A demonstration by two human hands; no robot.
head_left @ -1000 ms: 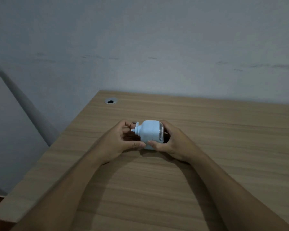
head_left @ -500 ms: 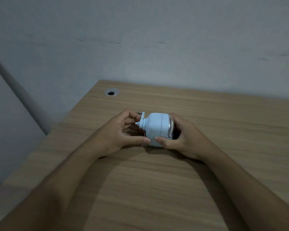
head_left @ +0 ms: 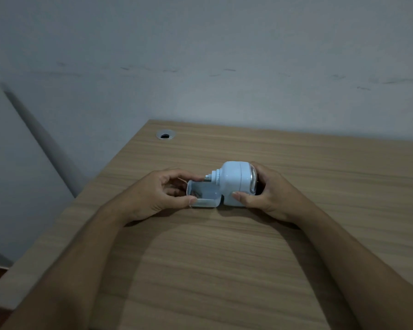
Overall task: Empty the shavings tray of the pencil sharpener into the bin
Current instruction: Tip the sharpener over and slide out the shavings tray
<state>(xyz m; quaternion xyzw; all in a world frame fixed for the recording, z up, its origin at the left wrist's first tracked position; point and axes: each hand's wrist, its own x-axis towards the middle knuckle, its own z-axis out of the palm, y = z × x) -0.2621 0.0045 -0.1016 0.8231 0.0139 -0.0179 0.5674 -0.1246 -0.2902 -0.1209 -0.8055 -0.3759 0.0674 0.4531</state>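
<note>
While the right hand [head_left: 270, 195] is clamped around the white pencil sharpener [head_left: 234, 183] to keep it planted on the desk [head_left: 320, 177], the left hand [head_left: 153, 194] has its thumb and fingers pinched on the outer end of the clear shavings tray [head_left: 204, 196], which is mostly drawn out of the body but looks like its inner end sits right at the opening. The whole thing is toward the back of the desk, a bit closer to the left edge than the right, with the cable hole [head_left: 165, 134] up in the back left corner.

So I'd say we're in the pull-the-tray-out step, nearly done. There's some dark stuff inside the tray near the left end, probably shavings, hard to tell in this light.

Next move, I reckon: slide it the last bit free and keep it level so nothing spills on the wood, then carry it over to the bin. No bin in view, so no idea which way that is.
</note>
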